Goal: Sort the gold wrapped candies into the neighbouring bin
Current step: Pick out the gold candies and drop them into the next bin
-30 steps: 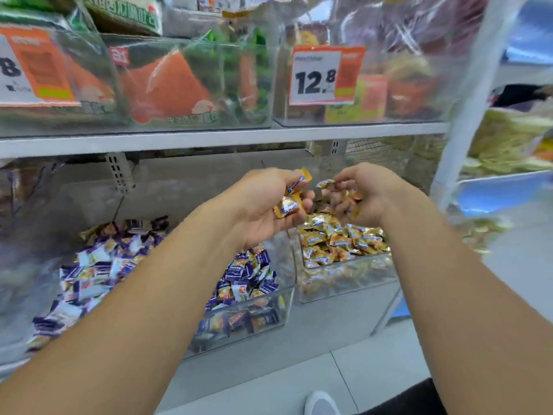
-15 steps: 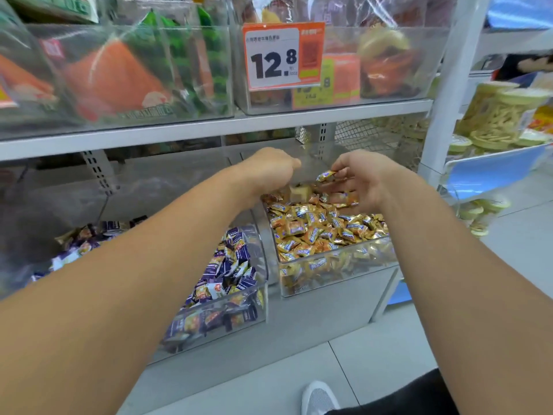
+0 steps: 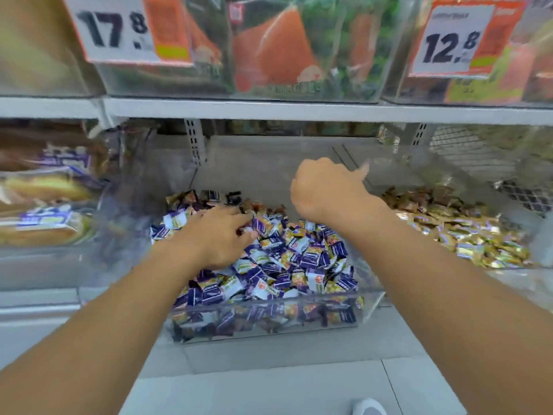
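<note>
On the lower shelf, to the left of the clear purple-candy bin (image 3: 269,322), I see blurred bagged goods (image 3: 45,205) behind clear plastic. Above that bin's left side, on the upper shelf (image 3: 269,110), hangs a price tag reading 17.8 (image 3: 119,28). My left hand (image 3: 218,235) lies palm down on the purple and white wrapped candies (image 3: 302,259) in the left half of the bin, fingers curled into the heap; I cannot tell whether they grasp anything, since the fingertips are hidden among wrappers. At the back of the bin, just beyond those fingers, a few brownish-gold wrapped candies (image 3: 254,205) lie mixed in with the purple ones. My right hand (image 3: 326,187) hangs above the right rear part of the bin, clenched with the back toward me; whatever may be inside the fist is hidden. Just to the right of the purple-candy bin stands the neighbouring bin (image 3: 508,280), filled with gold wrapped candies (image 3: 466,232). Above it, on the upper shelf, is a price tag reading 12.8 (image 3: 452,43). Below the purple-candy bin, on the floor, the tip of a white shoe (image 3: 368,407) shows.
</note>
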The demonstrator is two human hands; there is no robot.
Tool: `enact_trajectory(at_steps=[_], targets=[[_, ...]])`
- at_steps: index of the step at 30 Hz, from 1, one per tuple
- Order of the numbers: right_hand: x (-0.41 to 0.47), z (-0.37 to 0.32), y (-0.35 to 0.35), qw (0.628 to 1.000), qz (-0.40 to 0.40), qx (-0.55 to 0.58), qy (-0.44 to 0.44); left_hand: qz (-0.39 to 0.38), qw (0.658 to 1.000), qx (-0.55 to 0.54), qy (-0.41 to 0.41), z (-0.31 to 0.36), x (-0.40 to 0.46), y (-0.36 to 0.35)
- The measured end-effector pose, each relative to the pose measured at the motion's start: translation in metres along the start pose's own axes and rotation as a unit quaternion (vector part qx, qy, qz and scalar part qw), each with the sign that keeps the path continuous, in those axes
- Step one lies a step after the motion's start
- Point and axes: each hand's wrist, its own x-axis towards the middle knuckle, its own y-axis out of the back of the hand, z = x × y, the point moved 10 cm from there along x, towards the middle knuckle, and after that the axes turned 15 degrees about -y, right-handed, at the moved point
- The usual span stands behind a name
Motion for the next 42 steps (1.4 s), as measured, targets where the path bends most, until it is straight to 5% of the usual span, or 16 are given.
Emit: enact_trajectory(at_steps=[2, 5, 10, 13, 22, 27, 34, 39, 42], targets=[[0.007, -0.014, -0.010, 1.000, -0.004, -0.013, -0.001, -0.017, 1.000, -0.012, -0.014, -0.005, -0.001, -0.006], [0.019, -0.034, -0.065, 0.983, -0.185, 0.011, -0.013, 0.018, 0.999, -0.018, -0.037, -0.010, -0.006, 0.004], [0.033, -0.030, -0.111, 0.940, -0.319, 0.078, -0.092, 0.007, 1.000, 0.024, 0.015, -0.033, -0.021, 0.006], [0.032, -0.049, -0.110, 0.927, -0.330, 0.159, -0.081, -0.007, 0.999, -0.028, 0.022, -0.039, -0.022, -0.005], [0.020, -0.071, -0.143, 0.859, -0.461, 0.221, -0.028, 0.163, 0.973, -0.156, 0.042, -0.056, -0.017, 0.020], [0.019, -0.075, -0.123, 0.904, -0.402, 0.142, 0.005, 0.119, 0.981, -0.150, 0.038, -0.049, -0.021, 0.024], [0.011, -0.079, -0.100, 0.918, -0.378, 0.018, 0.115, 0.100, 0.969, -0.217, 0.061, -0.050, -0.020, 0.018], [0.002, -0.053, -0.091, 0.891, -0.407, -0.108, 0.171, 0.091, 0.967, -0.231, 0.048, -0.049, -0.022, 0.016], [0.001, -0.035, -0.075, 0.888, -0.428, -0.091, 0.141, 0.100, 0.960, -0.258, 0.039, -0.046, -0.023, 0.019]])
